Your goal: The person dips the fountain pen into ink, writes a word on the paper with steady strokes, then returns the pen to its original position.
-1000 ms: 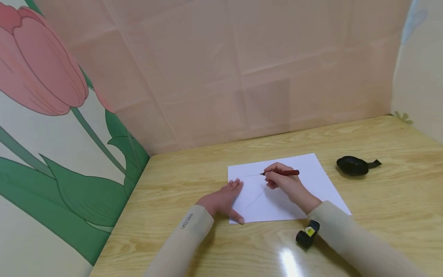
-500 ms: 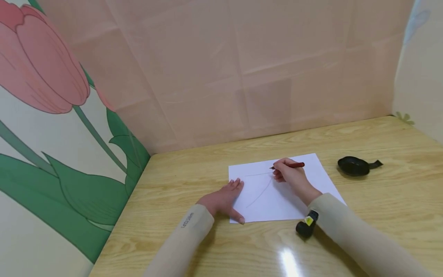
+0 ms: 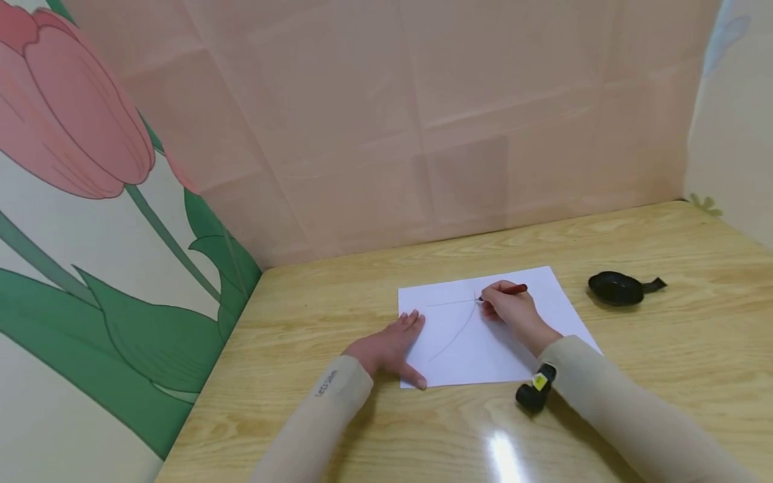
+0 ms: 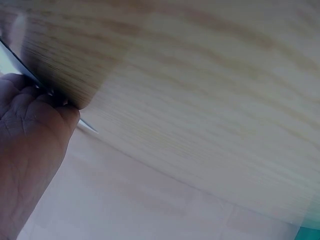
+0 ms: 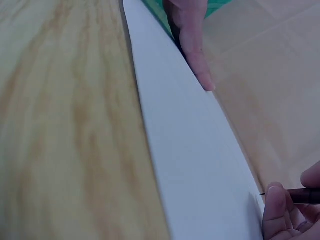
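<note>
A white sheet of paper [image 3: 489, 359] lies on the wooden table in the head view. Pencil-thin lines mark it: a near-horizontal line [image 3: 449, 304], a slanting curve [image 3: 454, 339] below, and a short upright stroke near their right ends. My right hand [image 3: 513, 316] pinches a dark red pen [image 3: 515, 290], its tip close to where these lines meet. The pen [image 5: 305, 195] also shows at the right wrist view's lower right. With thumb and fingers spread, my left hand [image 3: 386, 349] rests on the sheet's left edge; its palm side [image 4: 35, 135] appears in the left wrist view.
A small black pan-shaped dish [image 3: 616, 288] with a short handle stands right of the paper. The wooden table [image 3: 302, 322] meets a pink cloth [image 3: 362, 134] at the back and a tulip-painted wall [image 3: 151, 302] at left. A black wrist camera [image 3: 534, 396] sits under the right cuff.
My right hand has moved right and slightly up the paper with the pen. The horizontal line has grown longer, and a short upright stroke has appeared at its right end. My left hand stays put.
</note>
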The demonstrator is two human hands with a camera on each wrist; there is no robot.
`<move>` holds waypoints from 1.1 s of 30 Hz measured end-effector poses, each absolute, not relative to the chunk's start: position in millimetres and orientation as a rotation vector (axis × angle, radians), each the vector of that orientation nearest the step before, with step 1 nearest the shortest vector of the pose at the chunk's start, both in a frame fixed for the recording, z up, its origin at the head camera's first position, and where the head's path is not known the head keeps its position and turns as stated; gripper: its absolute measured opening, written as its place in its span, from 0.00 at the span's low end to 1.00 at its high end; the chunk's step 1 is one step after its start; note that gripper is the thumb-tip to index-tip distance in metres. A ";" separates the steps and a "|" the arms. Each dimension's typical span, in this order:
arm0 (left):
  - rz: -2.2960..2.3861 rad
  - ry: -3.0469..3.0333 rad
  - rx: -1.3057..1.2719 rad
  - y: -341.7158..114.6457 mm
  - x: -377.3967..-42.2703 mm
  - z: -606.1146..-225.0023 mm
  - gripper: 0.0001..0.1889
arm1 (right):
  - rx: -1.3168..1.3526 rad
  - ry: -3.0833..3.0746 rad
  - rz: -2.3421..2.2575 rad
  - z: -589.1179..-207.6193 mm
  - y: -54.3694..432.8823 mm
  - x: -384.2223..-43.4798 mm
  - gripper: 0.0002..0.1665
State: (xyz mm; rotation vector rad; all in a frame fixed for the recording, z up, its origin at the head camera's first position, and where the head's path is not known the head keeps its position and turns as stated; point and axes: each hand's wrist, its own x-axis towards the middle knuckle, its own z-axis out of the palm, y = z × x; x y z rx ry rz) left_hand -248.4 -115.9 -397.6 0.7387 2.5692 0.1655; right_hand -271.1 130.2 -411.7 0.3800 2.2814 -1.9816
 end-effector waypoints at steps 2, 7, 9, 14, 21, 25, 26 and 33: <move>0.164 2.567 0.738 -116.2 -248.5 -398.6 0.63 | 0.373 2.289 -1.976 -412.8 130.5 -271.5 0.12; 0.153 2.566 0.743 -116.6 -248.9 -400.7 0.63 | 0.336 2.293 -1.994 -415.2 130.8 -272.2 0.11; 0.149 2.571 0.758 -116.9 -249.1 -401.3 0.64 | 0.332 2.292 -2.001 -415.6 130.8 -272.3 0.11; 0.148 2.584 0.802 -117.8 -248.5 -401.1 0.64 | 0.342 2.295 -1.984 -416.1 130.8 -273.6 0.11; 0.143 2.588 0.790 -117.3 -249.3 -401.2 0.63 | 0.329 2.298 -1.949 -414.9 132.9 -275.2 0.09; 0.151 2.584 0.769 -117.0 -249.7 -400.8 0.63 | 0.319 2.290 -1.934 -414.8 134.5 -274.9 0.08; 0.151 2.585 0.767 -117.0 -249.7 -400.7 0.64 | 0.322 2.282 -1.932 -414.9 134.7 -274.7 0.07; 0.132 2.589 0.788 -118.2 -250.7 -402.1 0.64 | 0.311 2.263 -1.916 -416.7 136.5 -273.7 0.10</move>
